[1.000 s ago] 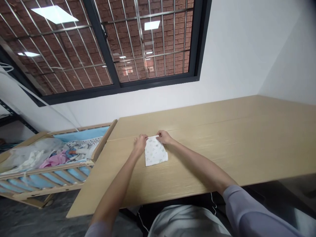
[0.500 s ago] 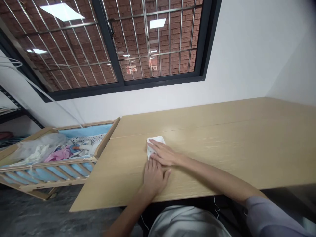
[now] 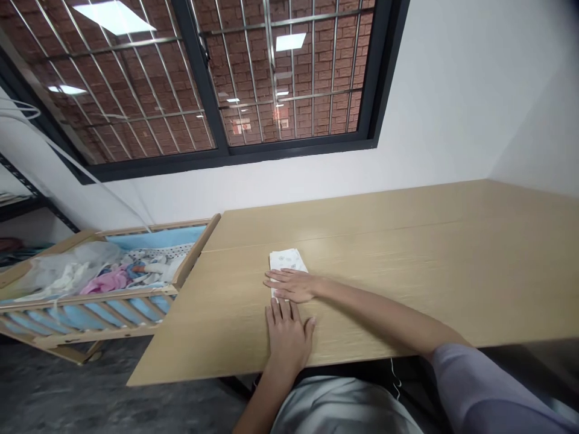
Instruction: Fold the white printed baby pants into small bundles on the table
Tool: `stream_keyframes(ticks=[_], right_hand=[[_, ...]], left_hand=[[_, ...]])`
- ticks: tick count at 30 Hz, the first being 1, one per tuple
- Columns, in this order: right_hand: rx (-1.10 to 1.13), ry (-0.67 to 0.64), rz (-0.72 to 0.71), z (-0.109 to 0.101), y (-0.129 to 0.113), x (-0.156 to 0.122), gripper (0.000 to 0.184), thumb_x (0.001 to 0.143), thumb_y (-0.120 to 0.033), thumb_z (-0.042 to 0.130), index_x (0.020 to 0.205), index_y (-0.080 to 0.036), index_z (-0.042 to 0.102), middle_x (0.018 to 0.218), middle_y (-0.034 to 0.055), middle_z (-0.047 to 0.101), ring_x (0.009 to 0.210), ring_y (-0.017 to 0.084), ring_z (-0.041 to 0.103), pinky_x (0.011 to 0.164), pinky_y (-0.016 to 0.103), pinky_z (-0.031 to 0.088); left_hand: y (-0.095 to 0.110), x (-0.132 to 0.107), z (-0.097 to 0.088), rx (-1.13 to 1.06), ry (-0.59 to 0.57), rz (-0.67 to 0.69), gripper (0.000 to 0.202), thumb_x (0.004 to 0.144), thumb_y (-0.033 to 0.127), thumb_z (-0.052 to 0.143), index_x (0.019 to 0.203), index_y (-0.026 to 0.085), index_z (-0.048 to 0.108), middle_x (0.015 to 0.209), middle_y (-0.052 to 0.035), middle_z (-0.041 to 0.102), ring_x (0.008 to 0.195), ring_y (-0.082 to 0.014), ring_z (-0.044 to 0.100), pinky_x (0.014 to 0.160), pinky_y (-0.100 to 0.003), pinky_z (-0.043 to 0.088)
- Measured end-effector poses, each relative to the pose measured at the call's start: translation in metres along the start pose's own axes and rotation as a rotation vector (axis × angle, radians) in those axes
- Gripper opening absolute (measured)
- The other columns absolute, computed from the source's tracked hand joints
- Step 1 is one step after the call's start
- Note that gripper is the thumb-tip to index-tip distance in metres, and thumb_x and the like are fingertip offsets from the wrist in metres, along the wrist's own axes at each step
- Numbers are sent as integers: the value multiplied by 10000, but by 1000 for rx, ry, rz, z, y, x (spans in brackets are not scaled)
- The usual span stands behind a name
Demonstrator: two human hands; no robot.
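As you face the wooden table (image 3: 407,241), the slatted crib (image 3: 90,295) stands just beside its left end, with bedding (image 3: 122,278) heaped inside. The folded white cloth (image 3: 284,259) lies flat on the table. Your right hand (image 3: 292,286) rests open across its lower end, fingers straight, gripping nothing; your left hand (image 3: 288,337) lies open on the table just below it, fingers spread, holding nothing.

bright, even indoor light is cast by rectangular ceiling panels (image 3: 113,17), seen reflected in the window glass (image 3: 289,78). a soft sheen lies on the wooden tabletop (image 3: 407,241), and shadows are faint. straight lines are bowed by wide-angle distortion toward the frame's edges.
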State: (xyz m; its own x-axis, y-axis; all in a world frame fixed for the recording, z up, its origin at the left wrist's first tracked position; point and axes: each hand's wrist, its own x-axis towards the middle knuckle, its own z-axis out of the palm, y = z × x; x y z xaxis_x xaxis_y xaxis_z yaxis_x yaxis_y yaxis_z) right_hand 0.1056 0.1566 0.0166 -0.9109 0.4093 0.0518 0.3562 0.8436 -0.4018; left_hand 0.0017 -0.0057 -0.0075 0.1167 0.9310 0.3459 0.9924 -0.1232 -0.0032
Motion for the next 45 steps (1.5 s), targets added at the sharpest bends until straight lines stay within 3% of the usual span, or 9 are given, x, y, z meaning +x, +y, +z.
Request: stream_keyframes(ticks=[10, 15, 18, 23, 26, 29, 33, 38, 45], right_hand=[[-64, 154, 113, -26, 69, 33, 603, 1040, -489, 342, 1586, -236, 309, 1664, 52, 220, 1546, 185, 152, 1259, 406, 89], [-10, 188, 218, -35, 81, 39, 599, 1026, -462, 390, 1556, -183, 376, 1639, 73, 291, 1531, 189, 218, 1261, 385, 117], [-40, 165, 231, -35, 81, 39, 636, 1034, -493, 344, 1578, -164, 324, 1656, 81, 247, 1541, 195, 179, 1262, 382, 96], [-80, 306, 229, -43, 59, 21, 666, 1045, -509, 297, 1593, -132, 260, 1673, 130, 184, 1552, 238, 126, 1251, 424, 114], [-93, 418, 200, -52, 29, -8, 585, 1024, -482, 400, 1511, -161, 427, 1583, 163, 380, 1476, 286, 317, 1196, 455, 259], [-72, 375, 148, -52, -1, -45, 439, 981, -445, 517, 1310, -179, 635, 1278, 151, 624, 1213, 285, 569, 1049, 425, 428], [-102, 279, 138, -33, -22, -84, 349, 932, -428, 610, 1166, -188, 709, 1136, 123, 665, 1086, 280, 620, 971, 409, 469], [-250, 327, 172, -9, -31, -101, 274, 999, -239, 470, 1113, -183, 712, 1108, 131, 691, 1060, 255, 632, 996, 418, 433], [-214, 302, 263, -20, -69, -109, 200, 879, -181, 526, 920, -182, 722, 918, 105, 727, 900, 245, 658, 880, 361, 436]], left_hand=[[-7, -1, 6, -47, 18, 29, 664, 960, 523, 443, 1455, 86, 509, 1508, -279, 459, 1376, -459, 448, 1114, -663, 333], [-5, -2, 5, -53, -3, 13, 675, 957, 516, 459, 1460, 67, 497, 1518, -286, 442, 1389, -461, 433, 1137, -650, 315], [-3, -2, 2, -44, -11, 18, 688, 954, 525, 467, 1459, 58, 494, 1520, -286, 439, 1391, -462, 429, 1139, -644, 318], [-22, 9, -8, -53, -17, 63, 546, 992, 454, 438, 1396, 108, 562, 1444, -229, 555, 1348, -399, 502, 1127, -648, 339], [-49, 25, -19, -122, -36, 126, 371, 1007, 318, 445, 1301, 192, 632, 1363, -134, 647, 1266, -300, 584, 1140, -575, 372], [-74, 39, -28, -176, -61, 254, 289, 994, 243, 479, 1191, 222, 688, 1290, -86, 691, 1195, -255, 619, 1117, -486, 423], [-92, 49, -29, -248, -110, 353, 271, 985, 197, 482, 1134, 220, 708, 1222, -75, 712, 1172, -235, 620, 1058, -421, 477], [-95, 55, -26, -315, -184, 327, 309, 990, 164, 409, 1141, 219, 672, 1214, -77, 695, 1169, -207, 614, 1048, -388, 483], [-83, 37, -53, -315, -177, 323, 228, 986, 221, 417, 959, 218, 643, 977, -60, 711, 976, -225, 648, 908, -375, 507]])
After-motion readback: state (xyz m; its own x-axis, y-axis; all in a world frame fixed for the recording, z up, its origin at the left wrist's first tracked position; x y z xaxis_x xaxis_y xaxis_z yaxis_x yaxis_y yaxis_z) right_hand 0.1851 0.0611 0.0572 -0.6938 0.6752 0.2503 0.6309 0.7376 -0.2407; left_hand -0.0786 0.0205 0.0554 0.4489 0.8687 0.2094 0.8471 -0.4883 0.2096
